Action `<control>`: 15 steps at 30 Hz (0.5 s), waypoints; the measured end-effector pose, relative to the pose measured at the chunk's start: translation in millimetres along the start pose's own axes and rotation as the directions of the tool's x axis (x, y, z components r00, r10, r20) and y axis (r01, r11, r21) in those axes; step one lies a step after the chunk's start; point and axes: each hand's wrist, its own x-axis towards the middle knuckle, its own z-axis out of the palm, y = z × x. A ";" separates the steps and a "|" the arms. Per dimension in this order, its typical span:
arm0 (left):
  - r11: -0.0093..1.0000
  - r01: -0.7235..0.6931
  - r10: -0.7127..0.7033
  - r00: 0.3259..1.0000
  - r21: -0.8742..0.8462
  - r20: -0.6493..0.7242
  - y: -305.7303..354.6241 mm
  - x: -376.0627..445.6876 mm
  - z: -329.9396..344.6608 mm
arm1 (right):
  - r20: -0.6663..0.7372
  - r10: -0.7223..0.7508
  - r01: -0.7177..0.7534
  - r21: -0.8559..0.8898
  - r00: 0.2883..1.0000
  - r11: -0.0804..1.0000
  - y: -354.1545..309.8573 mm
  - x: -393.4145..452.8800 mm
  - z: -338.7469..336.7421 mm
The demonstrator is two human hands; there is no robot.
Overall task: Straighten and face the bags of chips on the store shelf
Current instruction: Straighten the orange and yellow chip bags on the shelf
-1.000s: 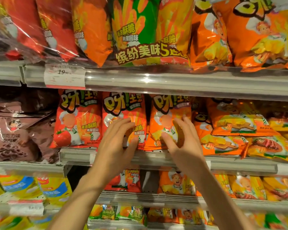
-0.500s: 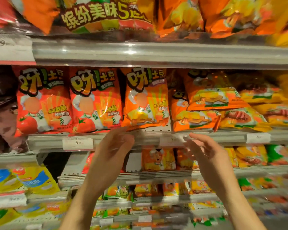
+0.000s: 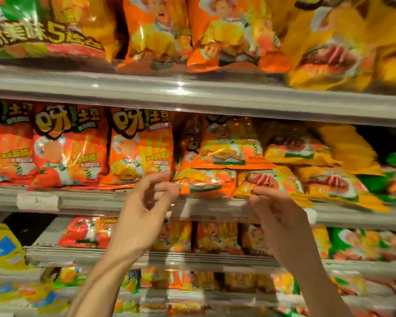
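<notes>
A: Where are the hands?

B: Both are raised in front of the edge of the middle shelf [image 3: 215, 208]. The left hand [image 3: 144, 216] is below the upright orange bag [image 3: 140, 148], fingers loosely bent, its grip holding nothing that I can see. The picture is blurred there, so whether a fingertip touches the bag's lower edge I cannot tell.

A: And the right hand?

B: The right hand [image 3: 281, 221] is in front of the shelf rail, fingers loosely curled and reaching toward the bottom corner of a yellow bag [image 3: 264, 183] that lies flat. Its grip looks relaxed and empty; contact with the bag is unclear.

A: How do the bags of chips stand?

B: On the middle shelf, left of the hands, two red-orange bags [image 3: 71, 147] stand upright and face forward beside the orange one. To the right the order breaks: an orange bag [image 3: 229, 148] lies tilted on top of another orange bag [image 3: 206, 181], and yellow bags further right lie flat and slanted, overhanging the rail.

A: Anything else?

B: A price label [image 3: 38, 201] sits on the rail at the left. Large bags fill the shelf above, smaller packs the shelves below
</notes>
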 end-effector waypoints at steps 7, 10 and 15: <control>0.915 -0.132 0.140 0.990 0.381 0.006 11.1 40.1 31.1 | -0.165 -0.136 0.115 -0.126 0.977 0.985 8.0 30.3 -7.1; 0.871 -0.123 0.117 0.992 0.476 0.041 17.9 59.2 45.7 | -0.260 -0.335 0.252 -0.305 0.906 0.919 8.4 40.9 2.7; 0.826 -0.117 0.048 0.989 0.551 0.139 24.4 84.8 56.9 | -0.242 -0.417 0.330 -0.328 0.876 0.885 -2.8 55.4 14.2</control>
